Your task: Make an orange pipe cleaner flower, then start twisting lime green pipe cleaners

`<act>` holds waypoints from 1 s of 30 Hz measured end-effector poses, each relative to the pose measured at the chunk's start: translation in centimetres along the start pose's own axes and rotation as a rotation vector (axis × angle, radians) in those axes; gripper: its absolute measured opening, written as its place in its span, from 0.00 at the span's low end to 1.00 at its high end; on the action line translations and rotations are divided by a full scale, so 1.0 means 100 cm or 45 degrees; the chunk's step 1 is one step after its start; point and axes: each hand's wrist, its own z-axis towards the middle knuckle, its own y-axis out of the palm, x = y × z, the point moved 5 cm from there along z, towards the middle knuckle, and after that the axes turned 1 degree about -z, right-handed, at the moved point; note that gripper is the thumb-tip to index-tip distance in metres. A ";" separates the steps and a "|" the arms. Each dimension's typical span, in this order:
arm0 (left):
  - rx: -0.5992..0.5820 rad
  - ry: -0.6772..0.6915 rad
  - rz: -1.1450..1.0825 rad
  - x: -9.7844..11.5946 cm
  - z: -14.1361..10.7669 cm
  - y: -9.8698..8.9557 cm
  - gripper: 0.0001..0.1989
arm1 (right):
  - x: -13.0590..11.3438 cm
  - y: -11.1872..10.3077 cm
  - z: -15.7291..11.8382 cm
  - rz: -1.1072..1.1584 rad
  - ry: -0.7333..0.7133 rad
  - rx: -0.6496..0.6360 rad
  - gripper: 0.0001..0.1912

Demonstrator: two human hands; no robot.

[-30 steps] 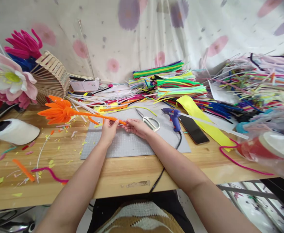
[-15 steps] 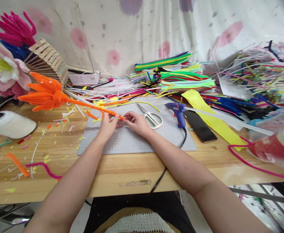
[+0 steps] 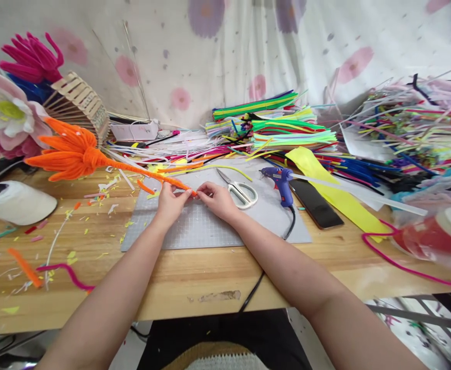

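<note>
The left hand [image 3: 171,202] pinches the orange stem [image 3: 144,172] close to its lower end, thumb against fingers, as I see it on my head view. The right hand [image 3: 221,203] has its thumb and fingertips drawn together right at the stem's tip; from here I cannot tell whether they grip it or only meet it. The stem slants up and away to the left, over the grey cutting mat [image 3: 205,226], to the orange flower head [image 3: 76,154], whose petals point left, in front of the wooden-slat fan [image 3: 80,100]. Just beyond the right hand I have the scissors [image 3: 240,192] lying on the mat, blades partly open, and to their right the blue glue gun [image 3: 281,184], with a clear glue stick [image 3: 348,189] poking out of its back. Right of that, a dark phone [image 3: 318,203] lies on the worktop [image 3: 179,298] beside a yellow strip [image 3: 337,200]. Bundles of coloured pipe cleaners [image 3: 287,128] are heaped along the back. Over on the left I make out small scraps [image 3: 71,257], a magenta pipe cleaner [image 3: 69,271] and a white rounded object [image 3: 20,203].
</note>
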 end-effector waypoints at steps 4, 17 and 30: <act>-0.019 0.025 0.039 -0.002 0.002 -0.001 0.23 | -0.001 -0.001 0.000 -0.145 -0.025 -0.007 0.07; -0.060 -0.052 0.030 0.000 -0.001 0.002 0.21 | -0.008 0.003 -0.004 -0.606 -0.189 -0.028 0.07; -0.023 -0.136 -0.062 0.013 -0.005 0.004 0.19 | -0.006 -0.002 -0.003 -0.273 -0.183 0.020 0.06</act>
